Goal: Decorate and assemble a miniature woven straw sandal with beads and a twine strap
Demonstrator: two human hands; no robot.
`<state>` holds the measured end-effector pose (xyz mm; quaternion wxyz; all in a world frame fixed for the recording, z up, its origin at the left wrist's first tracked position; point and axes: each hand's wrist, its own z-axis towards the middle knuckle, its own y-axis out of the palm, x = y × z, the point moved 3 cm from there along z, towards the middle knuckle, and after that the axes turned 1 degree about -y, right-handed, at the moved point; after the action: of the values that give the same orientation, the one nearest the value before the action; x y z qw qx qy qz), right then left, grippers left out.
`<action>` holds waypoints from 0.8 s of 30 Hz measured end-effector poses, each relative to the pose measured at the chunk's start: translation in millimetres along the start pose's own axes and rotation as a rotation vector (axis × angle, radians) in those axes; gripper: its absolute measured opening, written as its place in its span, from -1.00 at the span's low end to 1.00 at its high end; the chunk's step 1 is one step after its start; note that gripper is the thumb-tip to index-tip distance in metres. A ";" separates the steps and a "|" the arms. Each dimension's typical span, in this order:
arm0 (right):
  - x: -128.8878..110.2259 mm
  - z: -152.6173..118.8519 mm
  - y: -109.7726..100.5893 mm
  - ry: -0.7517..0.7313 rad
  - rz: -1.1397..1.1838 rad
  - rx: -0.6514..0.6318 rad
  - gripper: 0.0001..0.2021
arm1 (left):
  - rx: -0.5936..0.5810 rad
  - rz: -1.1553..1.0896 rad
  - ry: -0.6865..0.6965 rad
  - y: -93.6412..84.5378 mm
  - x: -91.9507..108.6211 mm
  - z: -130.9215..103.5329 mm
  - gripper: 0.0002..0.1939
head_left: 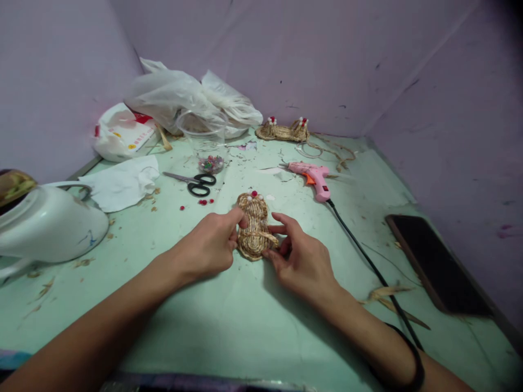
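Note:
A small sandal-shaped piece of coiled straw cord [254,223] is held just above or on the table, in the middle of the view. One red bead and some white beads sit at its far end. A straw band crosses its near part and its loose end sticks out to the right. My left hand [210,239] pinches the left edge between thumb and bent fingers. My right hand [302,258] is at the lower right edge, its thumb and a fingertip closed about the band's end, with the index finger lifted.
A pink glue gun [312,174] with a black cable lies to the right. Scissors [199,184], red beads [203,202] and a plastic cup [208,144] are on the left. Also around are a phone [435,261], a white pot [57,223], bags [183,92] and another beaded straw piece [280,133].

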<state>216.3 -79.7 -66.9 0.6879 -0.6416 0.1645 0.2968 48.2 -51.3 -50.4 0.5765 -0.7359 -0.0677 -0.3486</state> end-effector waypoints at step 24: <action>2.7 -0.5 1.2 0.011 0.085 0.002 -0.40 | -0.088 0.067 -0.118 -1.2 -8.3 5.5 -0.87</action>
<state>217.7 -79.7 -69.6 0.6744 -0.6349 0.1956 0.3221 43.7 -43.5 -54.9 0.5501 -0.7815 -0.0618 -0.2878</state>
